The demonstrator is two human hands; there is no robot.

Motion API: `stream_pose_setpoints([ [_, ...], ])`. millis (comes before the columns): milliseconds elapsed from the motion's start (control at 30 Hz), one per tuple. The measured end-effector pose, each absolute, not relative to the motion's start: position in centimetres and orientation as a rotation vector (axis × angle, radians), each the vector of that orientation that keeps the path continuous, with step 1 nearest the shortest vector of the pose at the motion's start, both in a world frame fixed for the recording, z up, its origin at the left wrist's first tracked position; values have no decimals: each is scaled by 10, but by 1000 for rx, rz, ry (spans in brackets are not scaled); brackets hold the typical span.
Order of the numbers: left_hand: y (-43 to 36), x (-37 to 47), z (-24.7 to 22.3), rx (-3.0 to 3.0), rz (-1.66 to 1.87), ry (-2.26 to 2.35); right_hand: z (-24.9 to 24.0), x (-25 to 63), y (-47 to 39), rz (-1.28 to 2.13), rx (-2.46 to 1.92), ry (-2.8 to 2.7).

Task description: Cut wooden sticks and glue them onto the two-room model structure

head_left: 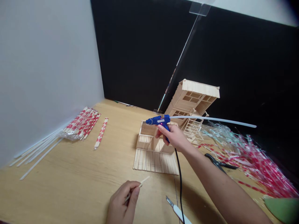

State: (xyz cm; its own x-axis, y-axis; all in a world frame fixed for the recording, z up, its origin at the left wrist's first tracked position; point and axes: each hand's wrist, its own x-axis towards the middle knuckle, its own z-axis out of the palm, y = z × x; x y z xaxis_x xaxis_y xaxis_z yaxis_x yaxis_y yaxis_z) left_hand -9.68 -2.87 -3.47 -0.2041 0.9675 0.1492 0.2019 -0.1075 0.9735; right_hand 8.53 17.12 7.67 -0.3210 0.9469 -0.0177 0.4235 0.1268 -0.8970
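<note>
My right hand (171, 134) is wrapped round the handle of a blue hot glue gun (155, 120). Its nozzle points left, and a long white glue stick (215, 119) sticks out of its back. Below the gun sits a small wooden model (156, 160) built of thin sticks, with low walls and a slatted floor, partly hidden by my hand. Nearer to me, my left hand (125, 199) pinches a thin wooden stick (144, 179) between thumb and fingers, its tip pointing up and right. The stick and the nozzle are apart.
Behind stands a two-storey stick house (193, 96). Wrapped chopsticks (81, 123), one single packet (101, 133) and spare glue sticks (42, 149) lie left. Scissors (219, 163) and crumpled wrappers (252, 165) lie right. A scalpel (177, 211) rests by the black cord (179, 174).
</note>
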Motion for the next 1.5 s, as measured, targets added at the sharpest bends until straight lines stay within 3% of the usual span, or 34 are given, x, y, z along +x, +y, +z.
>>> stream_pose_setpoints([
  [1100,-29,-101,-41,1476,1402,1431,76,88,168,1051,-1347,-1837],
  [1500,-27,-100,-41,1513,1415,1454,89,143,144,1023,-1418,-1705],
])
